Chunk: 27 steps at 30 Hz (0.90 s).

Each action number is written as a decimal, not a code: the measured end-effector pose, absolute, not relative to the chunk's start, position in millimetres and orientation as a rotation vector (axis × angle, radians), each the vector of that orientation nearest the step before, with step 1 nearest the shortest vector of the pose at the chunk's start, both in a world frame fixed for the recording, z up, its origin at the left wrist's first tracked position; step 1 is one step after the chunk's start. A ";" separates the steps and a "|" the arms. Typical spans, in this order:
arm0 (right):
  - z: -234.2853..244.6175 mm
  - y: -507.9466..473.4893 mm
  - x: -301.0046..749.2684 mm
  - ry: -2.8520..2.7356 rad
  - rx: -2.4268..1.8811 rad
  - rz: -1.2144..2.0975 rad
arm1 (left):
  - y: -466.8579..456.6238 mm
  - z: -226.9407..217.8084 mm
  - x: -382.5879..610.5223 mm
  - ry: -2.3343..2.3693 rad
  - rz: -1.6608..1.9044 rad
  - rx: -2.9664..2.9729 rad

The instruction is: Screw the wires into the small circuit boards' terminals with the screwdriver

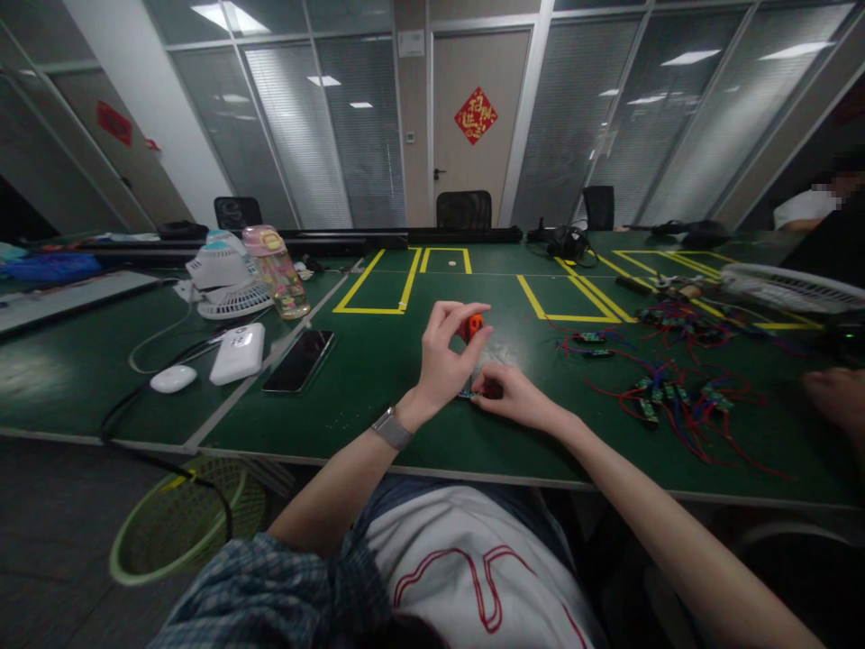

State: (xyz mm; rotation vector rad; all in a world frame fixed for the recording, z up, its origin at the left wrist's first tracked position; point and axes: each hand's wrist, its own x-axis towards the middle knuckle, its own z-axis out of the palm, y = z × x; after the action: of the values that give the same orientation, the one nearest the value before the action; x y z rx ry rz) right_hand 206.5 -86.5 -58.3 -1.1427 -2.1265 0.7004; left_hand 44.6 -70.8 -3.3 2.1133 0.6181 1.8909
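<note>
My left hand point(447, 356), with a watch on its wrist, is raised over the table and closed around a small screwdriver point(476, 321). Its orange-and-black top shows between thumb and fingers, and a thin shaft seems to run down below. My right hand point(508, 393) rests on the green table, fingertips pinching the edge of a small circuit board point(466, 394). That board lies just under the left hand, partly hidden by the fingers. To the right are a pair of circuit boards point(590, 338) with red and blue wires.
A larger heap of wired boards point(676, 394) spreads to the right, near another person's hand point(838, 397). On the left are a phone point(299, 361), white power bank point(238, 352), mouse point(174, 379), bottle point(278, 275) and fan point(226, 275). A green basket point(135, 550) stands below.
</note>
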 end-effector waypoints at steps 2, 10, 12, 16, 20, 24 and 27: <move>-57.7 -86.7 206.1 -2.128 -1.142 0.697 | -71.2 -3.0 43.9 0.615 1.896 2.099; -57.5 -86.9 206.0 -2.132 -1.125 0.687 | -69.9 -5.4 41.4 0.518 1.823 2.094; -57.5 -86.8 206.0 -2.132 -1.123 0.682 | -69.1 -6.5 41.9 0.505 1.801 2.068; -57.9 -86.4 206.0 -2.127 -1.120 0.680 | -69.4 -5.7 43.6 0.528 1.836 2.069; -58.5 -86.3 206.1 -2.126 -1.132 0.693 | -70.3 -3.9 44.0 0.600 1.927 2.078; -57.8 -86.8 205.6 -2.130 -1.131 0.687 | -71.7 -3.4 42.0 0.619 1.900 2.098; -57.1 -87.2 205.1 -2.128 -1.133 0.680 | -73.4 -2.5 40.5 0.596 1.850 2.136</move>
State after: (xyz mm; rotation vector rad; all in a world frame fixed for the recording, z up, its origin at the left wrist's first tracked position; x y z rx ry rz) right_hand 205.1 -87.2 -57.1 -1.1331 -2.1279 0.6801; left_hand 40.5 -73.4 -2.5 2.1364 0.5965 1.8501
